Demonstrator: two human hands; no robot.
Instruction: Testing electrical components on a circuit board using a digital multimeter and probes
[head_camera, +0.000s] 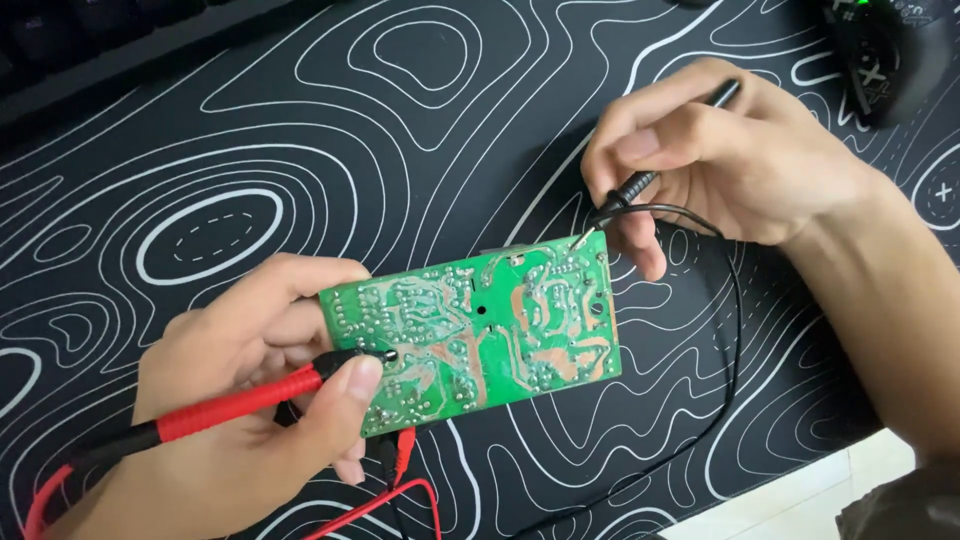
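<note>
Circuit board: we see a green printed circuit board (480, 330), solder side up, lying near the middle of the view with its long edge running left to right and tilted slightly.
Left hand: our left hand (240, 400) sits at the board's left end; its fingers (350, 385) are closed around the red probe, pinching it between thumb and forefinger, while the other digits curl under the board's left edge.
Red probe: the red test probe (240, 400) runs from lower left toward the board, and its dark tip touches a solder point in the board's left half.
Right hand: our right hand (720, 150) hovers above the board's upper right corner, its fingers clasped about the black probe in a pen-like grip.
Black probe: the black test probe (640, 185) slants down from upper right, and its metal tip meets the board at the upper right corner.
Black lead: a thin black wire (735, 330) loops from the black probe down the right side of the board and off toward the bottom edge.
Red lead: a red wire (400, 495) curves just below the board, beside the left hand.
Surface: everything rests on a black desk mat (300, 120) printed with white contour lines.
Mouse: a black computer mouse (885, 55) lies at the upper right corner, well apart from the board.
</note>
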